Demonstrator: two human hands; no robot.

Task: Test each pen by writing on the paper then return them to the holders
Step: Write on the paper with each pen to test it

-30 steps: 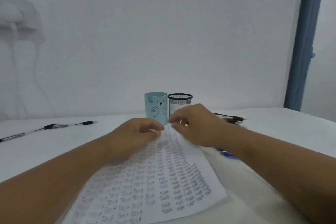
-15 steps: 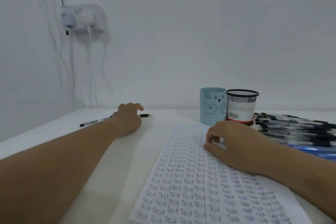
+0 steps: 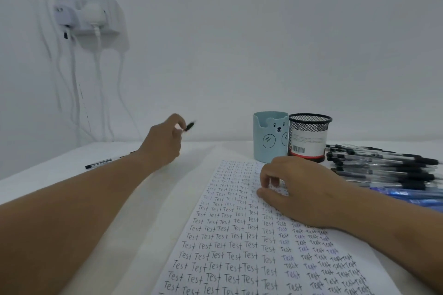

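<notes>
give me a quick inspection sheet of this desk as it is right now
surface: white table, mostly covered by the paper.
job's things: paper filled with rows of "Test"; blue bear holder and black mesh holder side by side, no pens seen inside; pile of pens at right; one pen lying at left.
clutter: nothing seen.
grippers: left hand raised, pinching a black-tipped pen; right hand resting on the paper, grip empty.
cables: white leads hang from the socket.
surroundings: plain white wall with wall socket.
</notes>
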